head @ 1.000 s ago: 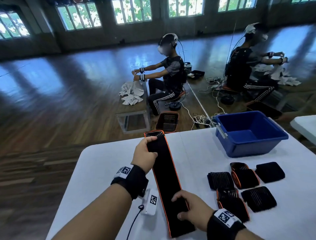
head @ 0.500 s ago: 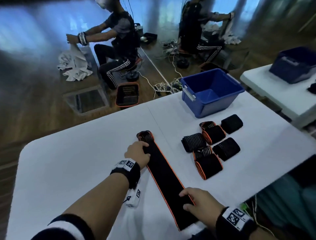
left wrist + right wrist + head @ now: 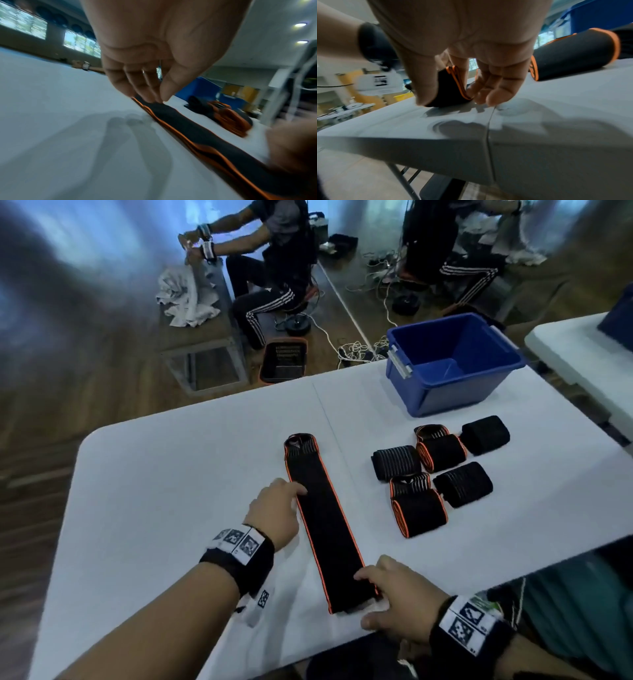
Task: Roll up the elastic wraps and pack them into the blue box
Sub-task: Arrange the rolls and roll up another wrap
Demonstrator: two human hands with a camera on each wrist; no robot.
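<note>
A long black elastic wrap (image 3: 322,522) with orange edges lies flat and unrolled on the white table (image 3: 171,491), running away from me. My left hand (image 3: 291,491) rests beside its left edge, near the middle. Its straight fingertips (image 3: 150,97) touch the wrap (image 3: 197,129). My right hand (image 3: 363,597) is at the near end, by the table's front edge. There the thumb and fingers (image 3: 488,93) pinch the lifted end of the wrap (image 3: 447,86). Several rolled wraps (image 3: 435,474) lie to the right. The blue box (image 3: 445,395) stands open and empty at the far right.
A second white table (image 3: 582,354) stands at the right with a dark blue box (image 3: 618,326) on it. Beyond my table a seated person (image 3: 274,261) handles white cloths (image 3: 185,299) on a bench. A black-and-orange basket (image 3: 284,361) and cables (image 3: 356,350) lie on the floor.
My left hand has slid back from the wrap's far end to its middle. My right hand has moved down to the near end. My head has tilted down.
</note>
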